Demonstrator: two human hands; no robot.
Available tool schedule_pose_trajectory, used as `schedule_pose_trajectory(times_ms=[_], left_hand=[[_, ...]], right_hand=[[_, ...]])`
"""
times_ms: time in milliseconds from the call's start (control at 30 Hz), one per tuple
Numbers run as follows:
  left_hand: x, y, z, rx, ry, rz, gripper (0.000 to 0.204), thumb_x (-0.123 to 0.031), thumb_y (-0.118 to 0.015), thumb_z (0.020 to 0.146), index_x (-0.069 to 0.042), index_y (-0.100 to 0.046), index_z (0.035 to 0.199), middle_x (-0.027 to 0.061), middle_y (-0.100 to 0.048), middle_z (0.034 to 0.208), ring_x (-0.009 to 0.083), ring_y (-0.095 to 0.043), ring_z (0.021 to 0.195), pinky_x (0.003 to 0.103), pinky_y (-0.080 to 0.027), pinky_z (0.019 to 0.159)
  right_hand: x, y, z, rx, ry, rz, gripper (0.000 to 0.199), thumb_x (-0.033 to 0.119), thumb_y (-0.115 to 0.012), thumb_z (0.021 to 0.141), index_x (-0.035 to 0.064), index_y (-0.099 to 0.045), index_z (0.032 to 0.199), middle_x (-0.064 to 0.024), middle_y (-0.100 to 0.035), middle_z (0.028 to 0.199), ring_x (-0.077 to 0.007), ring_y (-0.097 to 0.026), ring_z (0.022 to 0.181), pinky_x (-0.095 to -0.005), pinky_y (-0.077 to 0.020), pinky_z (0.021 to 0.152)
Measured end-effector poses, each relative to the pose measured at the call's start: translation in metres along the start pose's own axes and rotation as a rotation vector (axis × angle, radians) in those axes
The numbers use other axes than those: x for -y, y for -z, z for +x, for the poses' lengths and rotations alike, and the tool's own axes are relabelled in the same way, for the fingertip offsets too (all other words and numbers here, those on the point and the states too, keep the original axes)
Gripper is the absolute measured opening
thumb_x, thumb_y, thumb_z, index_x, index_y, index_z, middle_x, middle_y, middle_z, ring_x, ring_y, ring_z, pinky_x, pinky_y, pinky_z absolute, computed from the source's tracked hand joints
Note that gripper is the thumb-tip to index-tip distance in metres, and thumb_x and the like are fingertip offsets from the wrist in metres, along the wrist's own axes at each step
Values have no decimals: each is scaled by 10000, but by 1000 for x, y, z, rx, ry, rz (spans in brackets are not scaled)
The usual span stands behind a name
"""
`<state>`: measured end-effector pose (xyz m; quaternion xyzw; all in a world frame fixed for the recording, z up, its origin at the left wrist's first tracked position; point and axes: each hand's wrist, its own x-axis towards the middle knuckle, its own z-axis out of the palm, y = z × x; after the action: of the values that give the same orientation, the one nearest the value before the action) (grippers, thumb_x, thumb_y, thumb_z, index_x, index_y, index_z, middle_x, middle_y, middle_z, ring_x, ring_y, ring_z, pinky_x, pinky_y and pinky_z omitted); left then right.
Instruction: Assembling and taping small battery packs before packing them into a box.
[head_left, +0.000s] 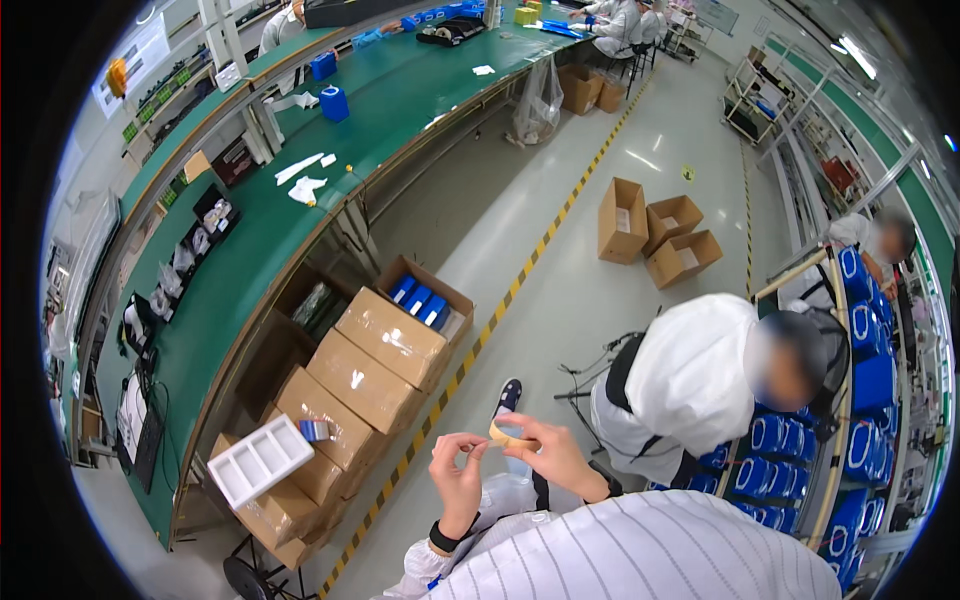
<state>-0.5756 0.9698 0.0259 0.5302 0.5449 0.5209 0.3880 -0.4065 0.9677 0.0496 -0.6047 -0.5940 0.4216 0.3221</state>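
Observation:
In front of my body, my right hand (pixel 552 458) grips a small roll of yellowish tape (pixel 497 434) between thumb and fingers. My left hand (pixel 459 481) meets it from the other side, thumb and forefinger pinched at the roll's left edge. Whether a loose strip of tape runs between those fingertips is too small to tell. Both hands are raised above the floor, apart from the boxes at the left.
Stacked cartons (pixel 365 374) stand at left, carrying a white foam tray (pixel 261 461) and a small blue-and-white box (pixel 314 430). Beyond is a long green workbench (pixel 385 120). A seated co-worker (pixel 690 375) is close on my right, beside racks of blue containers (pixel 775 478). Open cartons (pixel 622 221) sit on the floor ahead.

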Motion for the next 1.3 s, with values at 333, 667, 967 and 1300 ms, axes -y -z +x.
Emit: schedule_pose_trajectory(times_ms=[333,667,967,1300], left_hand=[[5,-69,173,-140,-5,118,99,35,-716,765,-24,-665,827,63,-634,791,191,-579,736,307,-430,705],[-9,-155,340,-4,-149,218,100,17,-730,751,-34,-679,820,62,-648,790,213,-600,749,323,-437,735],[68,-215,519,2,13,120,233,-73,-736,835,-12,-620,1028,71,-670,871,144,-641,783,282,-512,720],[176,-194,753,-327,83,172,155,-65,-646,904,3,-683,1038,50,-694,810,111,-652,679,249,-530,644]], right_hand=[[-9,70,207,369,17,215,309,166,-704,891,108,-653,1190,-28,-653,702,-82,-584,635,-260,-469,613],[-28,137,351,242,-73,413,202,234,-679,935,59,-701,1032,23,-571,604,-33,-531,567,-216,-382,519],[-119,174,490,-95,-147,361,147,171,-672,930,37,-698,988,13,-606,594,-36,-497,486,-211,-378,437],[-101,248,673,-311,-40,456,261,68,-713,881,18,-590,1105,-19,-634,700,-57,-539,544,-209,-415,484]])
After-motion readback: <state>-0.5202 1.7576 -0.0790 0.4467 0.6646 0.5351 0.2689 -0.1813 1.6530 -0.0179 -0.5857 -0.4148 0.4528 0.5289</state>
